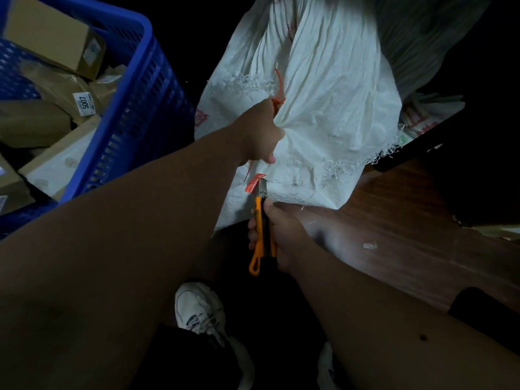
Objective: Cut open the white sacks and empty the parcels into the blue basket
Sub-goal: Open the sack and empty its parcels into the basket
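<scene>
Dim room, dark brown wood-grain floor (pixel 408 249) with a small pale scrap (pixel 370 245).

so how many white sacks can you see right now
2, maybe more hidden in the dark. One white sack is gripped by the left hand; a second sack lies behind it at upper right.

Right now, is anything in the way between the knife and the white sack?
Nothing visible. The right hand holds the orange and black utility knife with its blade tip right at the white woven sack, beside a small red tag. The left hand grips the sack's bunched neck above.
</scene>
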